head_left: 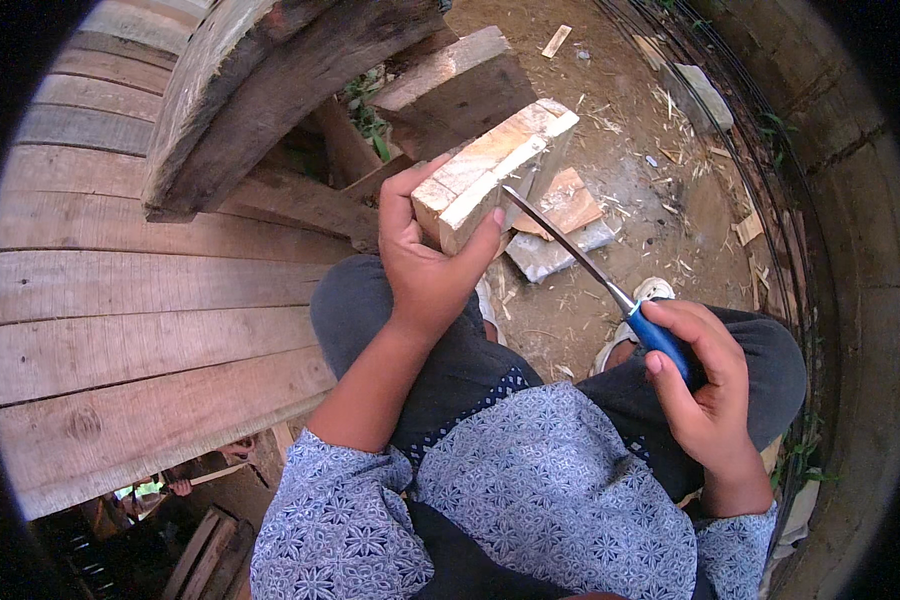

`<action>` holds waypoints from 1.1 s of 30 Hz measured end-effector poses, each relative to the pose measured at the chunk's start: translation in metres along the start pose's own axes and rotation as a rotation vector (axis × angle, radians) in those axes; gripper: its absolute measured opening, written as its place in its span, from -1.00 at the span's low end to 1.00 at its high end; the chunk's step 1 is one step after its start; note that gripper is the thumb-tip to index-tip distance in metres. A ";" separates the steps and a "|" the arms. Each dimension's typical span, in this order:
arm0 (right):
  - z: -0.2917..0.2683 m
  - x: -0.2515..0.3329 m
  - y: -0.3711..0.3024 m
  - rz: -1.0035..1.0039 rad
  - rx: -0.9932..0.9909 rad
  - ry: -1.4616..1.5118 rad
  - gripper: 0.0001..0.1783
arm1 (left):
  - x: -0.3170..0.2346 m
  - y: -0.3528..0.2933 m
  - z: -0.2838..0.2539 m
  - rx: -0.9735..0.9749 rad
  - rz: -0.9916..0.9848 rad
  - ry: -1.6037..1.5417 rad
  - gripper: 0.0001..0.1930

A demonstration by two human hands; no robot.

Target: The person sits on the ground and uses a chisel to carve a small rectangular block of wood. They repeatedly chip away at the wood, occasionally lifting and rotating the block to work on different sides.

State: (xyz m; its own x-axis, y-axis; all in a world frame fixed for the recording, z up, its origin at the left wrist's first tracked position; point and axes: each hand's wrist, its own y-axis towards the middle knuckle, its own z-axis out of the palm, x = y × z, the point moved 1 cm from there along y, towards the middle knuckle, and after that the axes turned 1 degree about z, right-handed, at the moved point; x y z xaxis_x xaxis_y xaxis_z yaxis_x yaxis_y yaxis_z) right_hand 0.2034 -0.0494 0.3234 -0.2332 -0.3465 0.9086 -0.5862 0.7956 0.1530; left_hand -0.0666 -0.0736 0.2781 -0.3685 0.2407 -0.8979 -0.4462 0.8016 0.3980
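My left hand (425,250) grips a pale wooden block (505,160) by its near end, thumb on the right side and fingers round the left. Fresh, light cuts mark the block's top and right edge. In my right hand (705,385) is a chisel (575,250), its blue handle enclosed by the fingers with the thumb along it. The long steel blade slants up and left, and its tip is close by the block's right face, near my left thumb. Whether the tip touches the wood I cannot tell.
A plank platform (150,290) lies to the left, with a thick curved timber (270,100) above it. Behind the block is another wooden piece (455,85). Below, a wood offcut (565,205) rests on a pale stone slab (560,252), among scattered shavings. A wall (860,330) curves along the right.
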 end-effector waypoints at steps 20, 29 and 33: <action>0.012 -0.006 0.002 -0.021 -0.007 0.020 -0.65 | 0.008 -0.002 -0.006 0.121 0.043 0.107 -0.33; 0.016 -0.014 -0.002 0.098 -0.050 0.098 -0.67 | 0.011 0.005 -0.002 0.180 0.003 0.165 -0.38; 0.007 -0.010 -0.002 0.226 -0.063 0.184 -0.67 | 0.015 0.008 0.007 0.172 -0.326 -0.237 -0.47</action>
State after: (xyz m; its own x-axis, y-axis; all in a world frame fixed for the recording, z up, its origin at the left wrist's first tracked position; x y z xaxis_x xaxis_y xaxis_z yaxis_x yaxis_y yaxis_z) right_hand 0.2010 -0.0509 0.3113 -0.2042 -0.0657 0.9767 -0.4850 0.8735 -0.0427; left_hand -0.0701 -0.0598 0.2671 -0.0249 0.0630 -0.9977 -0.3586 0.9310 0.0677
